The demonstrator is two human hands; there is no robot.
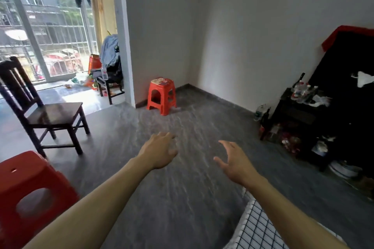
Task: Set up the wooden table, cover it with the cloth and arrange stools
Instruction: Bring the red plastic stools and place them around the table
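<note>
Two red plastic stools are what I'm tracking in the head view, the only one I've got. One red stool (162, 96) stands on the floor against the far wall, beside the white pillar (126, 36). The near red stool (30, 192) is down at my lower left, close to the camera and a bit blurry.

Both hands are out in front over bare grey floor (192, 198), holding nothing. Left hand (159, 150) is palm down with the fingers loosely spread. Right hand (232, 160) has its fingers apart and curled a little, thumb out to the side. Neither touches anything.

Bottom right, a corner of the checked cloth (261, 226) pokes in under my right forearm. It looks draped over something, so my guess is the worktop is already up and covered, though I can't see the wood itself. If so, we're on the stool-arranging step.

A dark wooden chair (50, 111) stands at left, well apart from the far stool, and a dark cabinet (315, 111) with bottles and clutter is off to the right.

Next move, as I read it: walk across to the far stool, bend down, grab it by the seat edges with both hands and carry it back by the cloth. Path looks clear enough.
</note>
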